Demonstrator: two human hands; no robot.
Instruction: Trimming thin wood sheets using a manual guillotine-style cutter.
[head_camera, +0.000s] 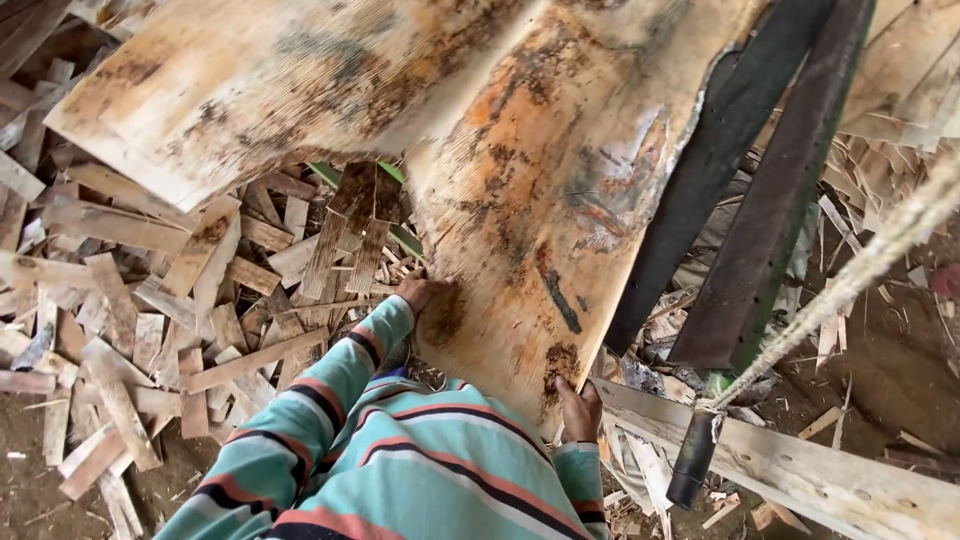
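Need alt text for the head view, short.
Seen from above, a person in a striped sleeve grips the near end of a wide, stained wood sheet, left hand on its left edge and right hand at its bottom corner. Wood scraps litter the ground at left; a rope crosses at right.

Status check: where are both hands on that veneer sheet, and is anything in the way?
Left hand gripping left edge of the veneer sheet. Right hand gripping its lower right corner. Dark metal frame close on the right; rope crossing beside it; wood scraps piled left.

Rough, stained wood veneer sheet (520, 190)
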